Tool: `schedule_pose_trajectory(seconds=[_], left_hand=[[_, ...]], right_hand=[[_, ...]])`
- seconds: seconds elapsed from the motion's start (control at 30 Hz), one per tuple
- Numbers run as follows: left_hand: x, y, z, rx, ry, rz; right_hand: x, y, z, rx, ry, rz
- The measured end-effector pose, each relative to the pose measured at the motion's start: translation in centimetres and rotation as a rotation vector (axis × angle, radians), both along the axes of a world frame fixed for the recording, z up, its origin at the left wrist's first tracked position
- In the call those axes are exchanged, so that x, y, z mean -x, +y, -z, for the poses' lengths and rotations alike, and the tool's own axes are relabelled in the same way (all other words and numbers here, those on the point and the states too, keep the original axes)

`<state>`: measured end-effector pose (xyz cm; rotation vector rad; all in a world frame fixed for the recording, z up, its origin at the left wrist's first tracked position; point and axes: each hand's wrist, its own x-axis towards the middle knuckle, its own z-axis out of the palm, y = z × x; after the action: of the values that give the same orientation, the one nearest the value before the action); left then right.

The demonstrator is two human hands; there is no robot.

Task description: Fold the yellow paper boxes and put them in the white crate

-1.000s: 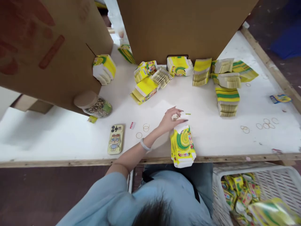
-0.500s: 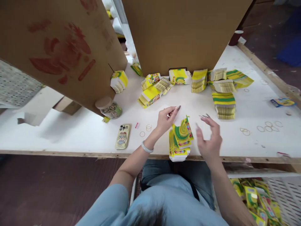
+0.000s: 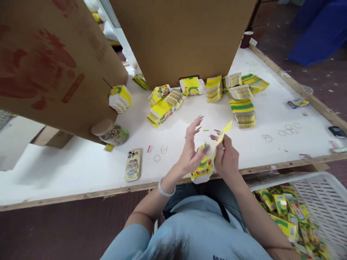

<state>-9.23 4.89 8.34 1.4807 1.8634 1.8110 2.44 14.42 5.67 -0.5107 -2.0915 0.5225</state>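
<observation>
My right hand [image 3: 227,156] grips a thin yellow flattened carton [image 3: 223,133], held up edge-on to my view. Facing it, my left hand [image 3: 192,148] is open with its fingers apart and nothing in them. Below and between both hands, a pile of yellow-and-green printed flat cartons [image 3: 201,174] sits at the table's front edge, partly hidden by my left thumb. A small yellow-green strip [image 3: 206,130] shows just beyond my fingertips.
Bundles of flat cartons [image 3: 242,112] line the back against a tall brown cardboard box [image 3: 184,39]. On the left are a phone [image 3: 133,165] and a lidded jar [image 3: 115,134]. Rubber bands [image 3: 289,129] lie at right. A white basket [image 3: 322,195] of filled-looking yellow packs stands below.
My right hand has gone from empty to holding a yellow carton. The fingers of my left hand have spread from a pinch. The whole view has turned to the right.
</observation>
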Motion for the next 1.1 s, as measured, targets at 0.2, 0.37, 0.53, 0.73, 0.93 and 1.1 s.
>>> schedule_pose_trajectory(seconds=[0.2,0.37,0.53,0.73,0.93,1.1], left_hand=[[-2.3,-1.7,1.6,0.197,0.025,0.370],[-3.4,-2.2,1.8,0.163,-0.042,0.260],[-4.8,-2.5,2.1,0.168,-0.437,0.157],[-6.3,-4.3,3.0,0.157,-0.738,0.251],[-6.1,-7.5,3.2,0.302,-0.868,0.400],[-4.9,-8.1,2.4,0.443,-0.901,0.597]], right_hand=[[-1.1,-0.6,-0.4,0.139,0.074,-0.079],[-1.2,-1.7,-0.4,0.395,0.089,-0.023],[-2.0,-2.5,-0.1,0.599,0.210,0.020],[-4.2,-4.2,2.0,0.640,0.344,0.064],[-7.1,-5.4,1.9,0.854,0.205,-0.127],[-8.6,-5.2,0.7,0.955,0.012,-0.228]])
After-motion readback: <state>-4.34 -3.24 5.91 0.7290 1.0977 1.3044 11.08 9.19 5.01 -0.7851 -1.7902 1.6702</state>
